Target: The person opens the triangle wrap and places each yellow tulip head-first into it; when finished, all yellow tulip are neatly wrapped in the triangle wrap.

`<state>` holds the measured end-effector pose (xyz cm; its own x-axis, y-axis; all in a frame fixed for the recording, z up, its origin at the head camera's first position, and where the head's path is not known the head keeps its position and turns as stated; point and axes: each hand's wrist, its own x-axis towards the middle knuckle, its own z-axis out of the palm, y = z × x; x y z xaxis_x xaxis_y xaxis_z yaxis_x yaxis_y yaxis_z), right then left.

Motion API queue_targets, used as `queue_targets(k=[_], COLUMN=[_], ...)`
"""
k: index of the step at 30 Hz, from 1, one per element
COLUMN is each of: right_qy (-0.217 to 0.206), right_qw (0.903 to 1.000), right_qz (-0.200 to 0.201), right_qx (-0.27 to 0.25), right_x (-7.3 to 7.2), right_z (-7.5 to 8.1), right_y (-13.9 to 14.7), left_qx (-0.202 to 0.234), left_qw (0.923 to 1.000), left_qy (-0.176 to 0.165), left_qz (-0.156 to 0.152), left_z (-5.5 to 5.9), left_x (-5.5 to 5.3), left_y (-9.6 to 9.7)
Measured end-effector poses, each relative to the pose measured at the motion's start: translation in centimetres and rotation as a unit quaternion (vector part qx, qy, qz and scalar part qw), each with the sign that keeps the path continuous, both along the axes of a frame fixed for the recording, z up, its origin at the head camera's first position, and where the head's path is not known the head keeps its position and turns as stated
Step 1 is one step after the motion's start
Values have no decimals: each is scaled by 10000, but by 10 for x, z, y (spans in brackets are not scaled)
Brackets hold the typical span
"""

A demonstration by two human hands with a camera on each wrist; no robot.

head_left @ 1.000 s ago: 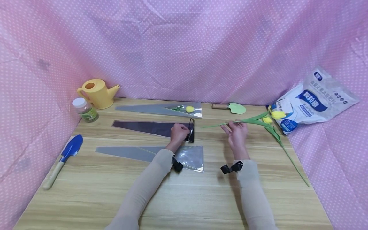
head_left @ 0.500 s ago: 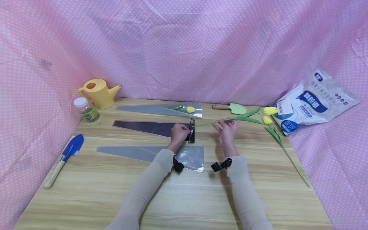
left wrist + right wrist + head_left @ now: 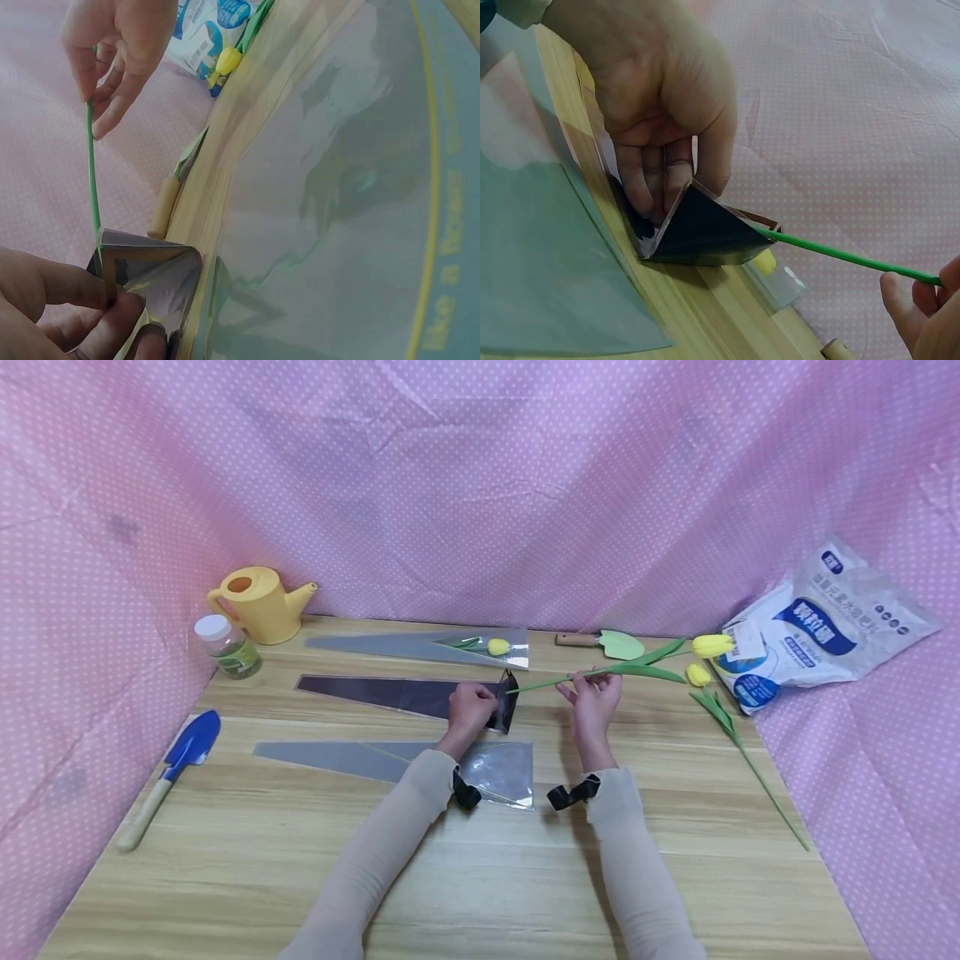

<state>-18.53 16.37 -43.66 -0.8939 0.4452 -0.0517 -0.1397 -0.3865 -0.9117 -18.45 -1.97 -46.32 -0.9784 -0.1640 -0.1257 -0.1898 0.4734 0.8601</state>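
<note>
My left hand pinches the edge of a dark, tapered flower sleeve at its wide right end, and the mouth stands open. Between the thumb and fingers of my right hand is the green stem of a yellow tulip. The bloom points right, and the stem runs left toward the sleeve. In the right wrist view the stem has its tip at the mouth of the dark sleeve. The left wrist view shows the stem meeting the folded-up edge beside my left fingers.
Behind lies a grey sleeve with a tulip in it; another grey sleeve lies in front. A second tulip and a white bag are at right. A green trowel, yellow watering can, jar and blue trowel surround them.
My right hand has moved left with the tulip, bringing the stem tip to the sleeve's mouth. My left hand keeps its pinch, and the mouth now gapes wider.
</note>
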Motion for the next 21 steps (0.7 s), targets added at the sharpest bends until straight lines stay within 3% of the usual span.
queue_targets(k=[6, 15, 21], right_qy=[96, 61, -50], right_qw=[9998, 9999, 9999], right_qz=[-75, -119, -41], right_qx=[127, -69, -124], right_x=[2, 1, 1], right_z=[-2, -7, -9], right_y=[-1, -5, -10], left_qx=[-184, -676, -866], left_qw=[9997, 9942, 9905], left_qy=[159, 838, 1062], left_qz=[-81, -75, -70], left_z=[3, 14, 17], left_x=[1, 1, 0], left_y=[4, 15, 20])
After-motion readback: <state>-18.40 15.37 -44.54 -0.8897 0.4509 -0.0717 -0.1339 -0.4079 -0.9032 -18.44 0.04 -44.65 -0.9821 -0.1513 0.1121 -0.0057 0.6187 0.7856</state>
